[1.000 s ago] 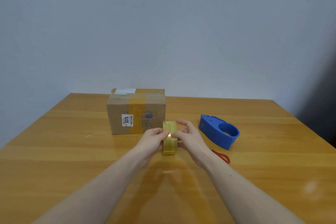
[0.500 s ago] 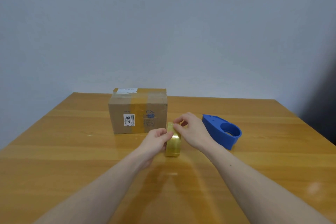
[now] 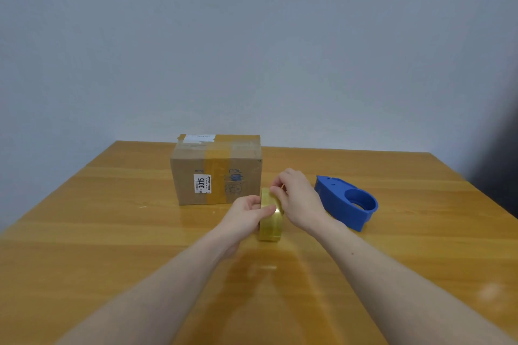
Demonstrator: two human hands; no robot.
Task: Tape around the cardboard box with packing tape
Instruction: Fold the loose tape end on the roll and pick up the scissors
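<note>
Item: packing tape roll [image 3: 270,221], on edge, just in front of cardboard box [image 3: 217,169] on wooden table [image 3: 84,232]. Left hand [image 3: 246,214] closed around roll; right hand [image 3: 298,199] pinching at rim, likely the free end. Advice: steady roll, peel slowly, keep strip flat. Blue dispenser [image 3: 346,202] unused at right.

- The cardboard box [image 3: 216,171] stands on the table [image 3: 98,232], toward its far edge.
- The tape roll [image 3: 270,223] stands on edge before the box's right corner.
- The dispenser [image 3: 346,202] lies right of the roll.
</note>
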